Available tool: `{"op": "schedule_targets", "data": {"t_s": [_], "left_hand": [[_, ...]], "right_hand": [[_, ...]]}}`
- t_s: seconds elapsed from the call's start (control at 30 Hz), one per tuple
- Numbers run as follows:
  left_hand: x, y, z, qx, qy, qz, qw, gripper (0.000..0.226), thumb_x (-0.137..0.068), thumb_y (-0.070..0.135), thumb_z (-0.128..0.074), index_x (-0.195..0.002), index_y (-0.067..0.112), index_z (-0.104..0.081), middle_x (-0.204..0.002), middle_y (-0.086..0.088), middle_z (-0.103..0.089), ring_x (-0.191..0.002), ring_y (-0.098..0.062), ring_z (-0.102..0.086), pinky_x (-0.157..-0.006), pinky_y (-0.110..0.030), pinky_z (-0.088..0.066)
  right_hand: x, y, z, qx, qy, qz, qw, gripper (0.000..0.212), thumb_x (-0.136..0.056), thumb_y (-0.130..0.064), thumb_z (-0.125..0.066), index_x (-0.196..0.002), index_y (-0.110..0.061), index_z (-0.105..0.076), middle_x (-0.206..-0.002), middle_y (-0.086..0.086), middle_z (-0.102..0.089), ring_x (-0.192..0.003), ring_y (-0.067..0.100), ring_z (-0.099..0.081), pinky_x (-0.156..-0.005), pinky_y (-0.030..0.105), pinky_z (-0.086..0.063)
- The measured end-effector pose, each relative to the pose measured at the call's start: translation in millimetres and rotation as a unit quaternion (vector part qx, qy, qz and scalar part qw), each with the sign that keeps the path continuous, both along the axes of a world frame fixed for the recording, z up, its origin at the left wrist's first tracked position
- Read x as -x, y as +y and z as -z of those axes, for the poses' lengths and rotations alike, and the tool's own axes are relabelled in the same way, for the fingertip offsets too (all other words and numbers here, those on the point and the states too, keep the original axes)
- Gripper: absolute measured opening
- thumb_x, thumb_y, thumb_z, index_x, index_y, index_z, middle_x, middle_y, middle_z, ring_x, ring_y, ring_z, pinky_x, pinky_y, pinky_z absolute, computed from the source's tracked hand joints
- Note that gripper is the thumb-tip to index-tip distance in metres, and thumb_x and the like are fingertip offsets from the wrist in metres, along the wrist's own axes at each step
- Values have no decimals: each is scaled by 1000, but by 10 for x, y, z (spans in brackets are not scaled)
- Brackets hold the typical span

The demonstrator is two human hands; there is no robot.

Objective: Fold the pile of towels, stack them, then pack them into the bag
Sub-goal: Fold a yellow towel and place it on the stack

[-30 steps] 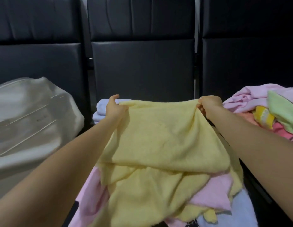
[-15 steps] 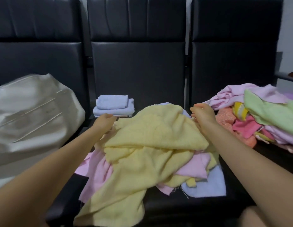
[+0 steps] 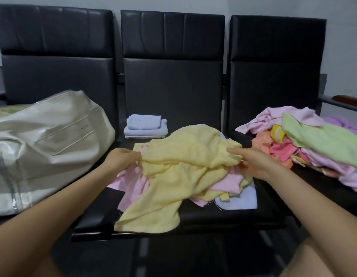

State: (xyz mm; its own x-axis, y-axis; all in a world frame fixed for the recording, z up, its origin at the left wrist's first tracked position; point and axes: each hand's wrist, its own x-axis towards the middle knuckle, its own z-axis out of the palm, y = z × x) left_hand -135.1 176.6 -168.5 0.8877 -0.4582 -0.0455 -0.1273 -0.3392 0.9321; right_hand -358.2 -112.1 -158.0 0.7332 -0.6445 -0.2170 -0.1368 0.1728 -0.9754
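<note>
- The step in hand seems to be folding: a yellow towel (image 3: 185, 156) lies crumpled on the middle seat (image 3: 223, 220), on top of pink towels (image 3: 131, 184) and a pale blue one (image 3: 241, 200).
- The left hand (image 3: 121, 159) pinches the left edge of the yellow towel with curled fingers.
- The right hand (image 3: 253, 163) is at the right edge of the same towel; its fingers reach along the cloth, but I cannot tell if they really grasp it.
- Next, I think, the towel must be pulled flat and its corners found, because now it is bunched and one end hangs over the front of the seat.
- Behind the yellow towel, at the back of the same seat, stands a small stack (image 3: 145, 126) of folded pale towels; only few are done, so the task is at an early stage.
- Left of the yellow towel lies the bag (image 3: 47, 144), cream coloured, slumped on its side; its opening is not visible.
- Right of the yellow towel is the unfolded pile (image 3: 305, 142), pink, green and orange pieces.
- The loose towels under the yellow one may be dragged along when it is lifted.
</note>
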Motion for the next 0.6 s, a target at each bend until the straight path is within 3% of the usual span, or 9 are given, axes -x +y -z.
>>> {"op": "schedule_targets", "data": {"t_s": [0.03,0.1,0.17,0.23,0.3,0.4,0.47,0.53,0.6], "left_hand": [[30,13,-25,23,10,-2,1000,8,-89,15,-68,-90,7,-70,-70,-3,-58,-62,-14,-48,-66,-26,-43],[50,11,-24,76,39,-3,996,22,-86,12,-71,-107,9,-66,-83,-4,-63,-70,-12,-55,-68,-22,-45],[79,-18,-15,84,28,5,996,35,-83,15,-74,-116,15,-63,-95,-4,-64,-81,-14,-59,-72,-24,-45],[99,-55,16,39,-5,35,999,43,-81,18,-77,-120,20,-60,-104,-6,-65,-92,-18,-62,-82,-30,-49],[148,-81,43,-51,-60,62,995,48,-79,23,-78,-122,23,-56,-107,-6,-63,-98,-22,-62,-90,-34,-50],[182,-126,43,-150,-193,77,967,35,-82,25,-74,-114,28,-60,-98,2,-60,-95,-18,-58,-77,-26,-44],[159,-167,-15,-86,-184,85,975,19,-86,18,-69,-103,26,-68,-94,3,-63,-94,-19,-61,-76,-25,-48],[116,-215,-132,75,-54,66,994,20,-88,7,-61,-99,21,-69,-94,-5,-67,-97,-22,-64,-78,-26,-53],[29,-264,-258,214,42,23,976,23,-91,-1,-52,-102,13,-65,-87,-9,-64,-87,-23,-65,-69,-21,-56]], "right_hand": [[18,0,-1,2,-16,-5,1000,48,-79,-18,-76,-123,-3,-62,-115,12,-68,-102,24,-65,-75,29,-53],[48,10,9,39,-43,-12,998,66,-74,-19,-81,-132,-5,-54,-119,9,-66,-105,22,-65,-85,32,-52],[85,31,-4,99,-52,-18,994,67,-80,-9,-75,-140,-15,-44,-118,1,-64,-105,16,-64,-84,29,-52],[110,82,-5,163,-31,-63,984,75,-83,-2,-71,-146,-19,-35,-117,-7,-62,-105,8,-61,-81,22,-50],[93,139,42,260,49,-114,958,84,-81,-4,-73,-150,-22,-29,-135,-4,-50,-118,11,-52,-87,20,-44],[23,194,71,386,111,-117,908,68,-83,-6,-68,-142,-28,-45,-140,-2,-44,-123,12,-43,-84,15,-37],[-40,248,-17,408,57,-86,907,46,-85,-1,-61,-124,-27,-62,-129,-3,-53,-117,12,-50,-78,8,-40],[-113,293,-134,355,-23,-31,934,40,-87,2,-55,-113,-25,-68,-119,-1,-60,-107,15,-58,-81,15,-48],[-177,273,-224,274,-95,25,957,37,-90,2,-53,-115,-21,-67,-109,-1,-64,-93,9,-60,-75,15,-50]]}}
